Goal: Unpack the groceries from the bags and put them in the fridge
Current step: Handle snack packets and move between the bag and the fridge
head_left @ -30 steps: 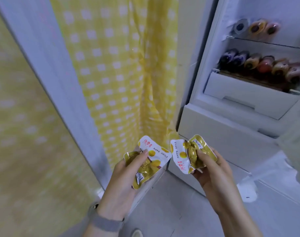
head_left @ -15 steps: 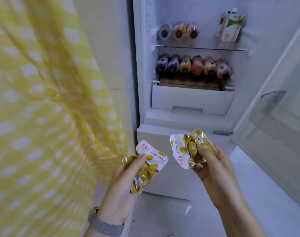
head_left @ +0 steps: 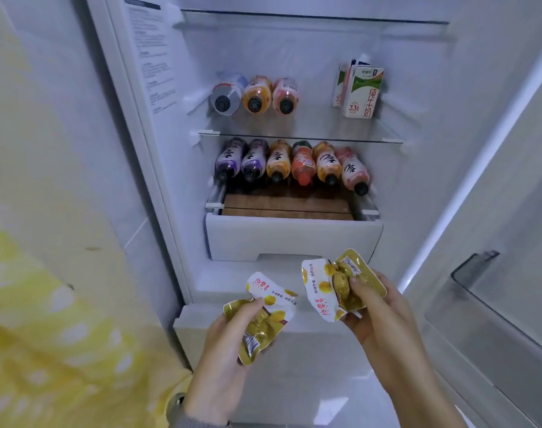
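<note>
I have a snack pouch in each hand, both just below and in front of the white drawer [head_left: 294, 239] of the open fridge [head_left: 294, 57]. My left hand [head_left: 223, 359] grips the left snack pouch [head_left: 263, 316] with the thumb laid over its face and the fingers behind; my right hand [head_left: 377, 313] pinches the right snack pouch [head_left: 334, 288], thumb pressed into its crumpled gold middle. Neither hand is free.

The left pouch's long axis runs on a slant, white end up and toward the drawer, gold end down toward my wrist. The right pouch lies more crosswise, white end toward the other pouch, gold end out to the right.

Above the drawer, six bottles [head_left: 291, 163] lie side by side, caps toward me, filling most of that shelf. One shelf higher, three more bottles [head_left: 255, 94] sit at the left and milk cartons [head_left: 360, 91] at the right, with bare glass between them. That gap lies straight up and ahead of both hands; I judge the right hand is a touch nearer the drawer and the shelves, so it would probably go first.
</note>
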`<state>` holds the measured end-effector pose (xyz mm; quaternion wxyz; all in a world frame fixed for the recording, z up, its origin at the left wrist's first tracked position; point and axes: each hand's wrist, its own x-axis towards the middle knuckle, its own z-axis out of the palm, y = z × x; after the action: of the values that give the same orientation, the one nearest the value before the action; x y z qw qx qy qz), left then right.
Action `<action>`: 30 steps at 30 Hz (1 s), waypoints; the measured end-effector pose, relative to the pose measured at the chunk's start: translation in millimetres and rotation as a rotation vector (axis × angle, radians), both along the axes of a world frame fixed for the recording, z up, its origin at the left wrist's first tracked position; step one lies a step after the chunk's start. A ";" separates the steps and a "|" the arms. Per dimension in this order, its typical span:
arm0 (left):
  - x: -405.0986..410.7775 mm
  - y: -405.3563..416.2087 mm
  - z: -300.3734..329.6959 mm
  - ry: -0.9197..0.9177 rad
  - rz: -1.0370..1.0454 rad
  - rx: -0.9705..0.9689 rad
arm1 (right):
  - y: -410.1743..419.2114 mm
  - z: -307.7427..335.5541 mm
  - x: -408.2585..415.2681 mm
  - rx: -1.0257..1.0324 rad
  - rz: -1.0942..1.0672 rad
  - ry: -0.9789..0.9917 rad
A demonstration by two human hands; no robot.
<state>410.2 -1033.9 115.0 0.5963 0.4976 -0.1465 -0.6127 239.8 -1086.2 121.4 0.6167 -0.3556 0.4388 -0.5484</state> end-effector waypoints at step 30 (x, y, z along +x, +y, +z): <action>-49.3 -109.4 30.1 -0.050 -0.415 -0.219 | -15.0 16.3 13.8 -0.139 -0.160 0.081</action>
<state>360.9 -1143.2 145.1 0.5039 0.4043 -0.3261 -0.6901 253.5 -1101.1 137.6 0.5267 -0.3831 0.4513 -0.6101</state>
